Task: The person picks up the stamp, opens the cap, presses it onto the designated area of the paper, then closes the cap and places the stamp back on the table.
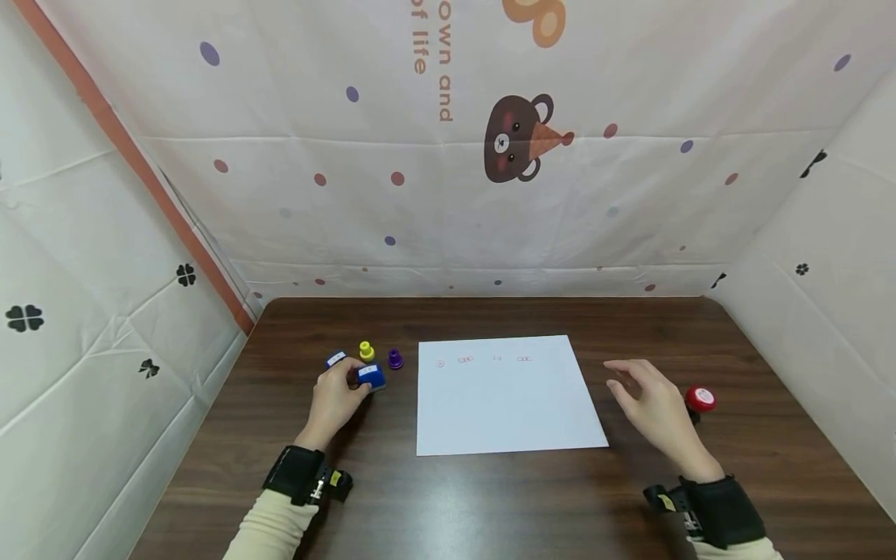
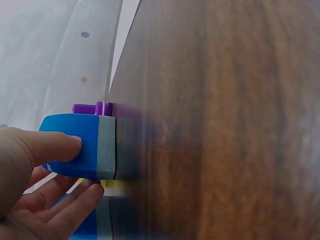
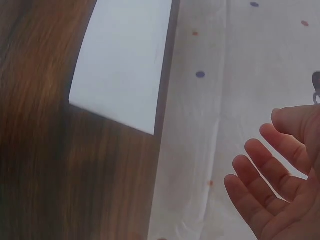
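Observation:
In the head view my left hand [image 1: 337,399] pinches a blue stamp [image 1: 372,376] with a white label and grey base. The left wrist view shows my thumb pressed on the blue stamp's side [image 2: 85,135], with the other fingers around its far side. A second blue stamp [image 1: 336,358] stands just beyond that hand, partly hidden by it. My right hand [image 1: 654,408] hovers between the paper and a red round-topped stamp [image 1: 701,399], fingers loosely bent and holding nothing. The white sheet of paper [image 1: 504,404] bears a row of small red prints near its top.
A small yellow stamp [image 1: 367,351] and a purple one [image 1: 395,358] stand behind the held stamp. Everything rests on a dark wooden table [image 1: 490,498]. White patterned cloth [image 1: 448,210] encloses the table's back and sides.

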A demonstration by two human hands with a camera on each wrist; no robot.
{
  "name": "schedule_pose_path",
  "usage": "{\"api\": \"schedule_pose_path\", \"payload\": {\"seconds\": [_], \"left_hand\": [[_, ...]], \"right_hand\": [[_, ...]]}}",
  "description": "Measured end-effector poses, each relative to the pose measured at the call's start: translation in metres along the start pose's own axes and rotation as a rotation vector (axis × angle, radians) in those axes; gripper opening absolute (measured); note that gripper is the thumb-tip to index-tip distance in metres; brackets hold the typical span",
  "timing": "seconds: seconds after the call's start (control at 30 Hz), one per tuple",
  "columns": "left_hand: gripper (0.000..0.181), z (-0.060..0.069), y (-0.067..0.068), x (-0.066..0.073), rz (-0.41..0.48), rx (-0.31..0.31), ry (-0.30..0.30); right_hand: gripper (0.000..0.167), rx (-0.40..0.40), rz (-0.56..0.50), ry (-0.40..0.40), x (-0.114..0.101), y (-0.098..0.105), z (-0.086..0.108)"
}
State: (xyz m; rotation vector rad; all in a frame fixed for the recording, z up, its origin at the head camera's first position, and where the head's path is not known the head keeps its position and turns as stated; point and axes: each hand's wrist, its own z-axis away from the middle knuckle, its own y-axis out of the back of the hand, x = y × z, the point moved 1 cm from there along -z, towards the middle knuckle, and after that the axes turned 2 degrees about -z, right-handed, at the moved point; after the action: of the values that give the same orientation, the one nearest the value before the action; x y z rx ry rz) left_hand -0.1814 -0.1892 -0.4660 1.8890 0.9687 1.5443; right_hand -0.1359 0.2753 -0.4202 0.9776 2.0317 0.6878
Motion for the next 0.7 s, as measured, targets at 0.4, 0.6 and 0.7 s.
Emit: {"api": "schedule_pose_path", "payload": {"seconds": [0.4,0.6,0.7], "left_hand": [[0.032,-0.002,0.013,0.014,0.035,0.017,-0.075],[0.03,-0.002,0.021,0.026,0.037,0.05,-0.139],[0.031,-0.001,0.024,0.034,0.041,0.067,-0.175]], "right_hand": [[0.036,0.033,0.093,-0.025,0.015,0.027,0.008],[0.035,0.02,0.157,-0.047,0.04,0.032,0.019],[0.039,-0.002,0.188,-0.04,0.04,0.037,0.021]]}}
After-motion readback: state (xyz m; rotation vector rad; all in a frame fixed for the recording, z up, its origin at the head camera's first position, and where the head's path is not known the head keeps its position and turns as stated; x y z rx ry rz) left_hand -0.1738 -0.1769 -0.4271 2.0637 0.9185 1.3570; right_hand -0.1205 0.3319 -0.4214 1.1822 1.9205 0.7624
